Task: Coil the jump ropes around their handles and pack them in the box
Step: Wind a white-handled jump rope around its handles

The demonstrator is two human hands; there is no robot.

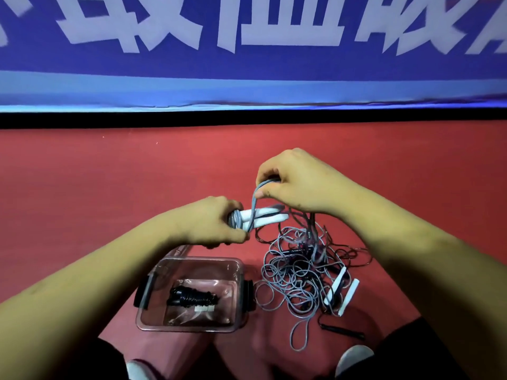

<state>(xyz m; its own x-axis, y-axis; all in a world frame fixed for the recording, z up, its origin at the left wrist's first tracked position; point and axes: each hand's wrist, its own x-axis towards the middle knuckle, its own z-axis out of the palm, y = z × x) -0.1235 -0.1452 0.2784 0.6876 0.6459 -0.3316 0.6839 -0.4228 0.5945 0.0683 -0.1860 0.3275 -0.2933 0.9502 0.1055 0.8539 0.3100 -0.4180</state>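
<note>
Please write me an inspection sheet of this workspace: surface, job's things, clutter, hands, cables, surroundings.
Surface: red floor.
Job's things: clear box holds one coiled black rope; tangled ropes lie on the floor to its right.
Clutter: nothing seen.
Hands: left hand grips white handles with turns of rope; right hand pinches the grey rope above them.
Cables: nothing seen apart from the ropes.
Surroundings: blue banner behind; shoes at the bottom edge.

The box is clear, glossy plastic (light glints on its walls). The white handles look like smooth plastic; the red floor is matt.
</note>
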